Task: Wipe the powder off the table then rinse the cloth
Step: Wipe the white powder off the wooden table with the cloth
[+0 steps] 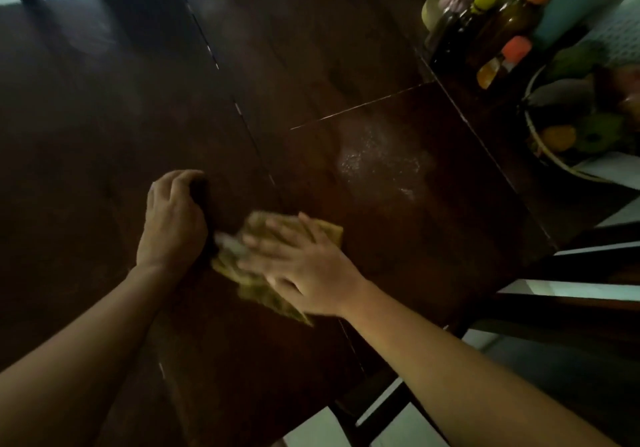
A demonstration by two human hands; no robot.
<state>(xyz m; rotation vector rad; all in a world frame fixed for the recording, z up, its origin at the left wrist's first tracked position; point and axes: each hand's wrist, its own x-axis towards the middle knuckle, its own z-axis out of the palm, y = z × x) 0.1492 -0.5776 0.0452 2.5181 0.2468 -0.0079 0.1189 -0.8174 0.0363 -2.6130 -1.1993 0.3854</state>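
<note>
White powder [375, 162] is scattered in a patch on the dark wooden table [311, 65], right of the middle. A crumpled yellow-green cloth [249, 273] lies on the table nearer to me. My right hand [301, 266] presses flat on the cloth with straight, spread fingers; it looks motion-blurred. My left hand [171, 218] sits just left of the cloth with fingers curled, resting on the table; a dark shadow or object under its fingers is unclear. The powder lies beyond and to the right of the cloth, apart from it.
Several bottles with yellow and orange caps [498, 30] stand at the table's far right. A bowl of fruit [540, 145] sits at the right edge. Chair backs [571, 294] stand along the table's right side. A seam [242, 117] runs across the tabletop.
</note>
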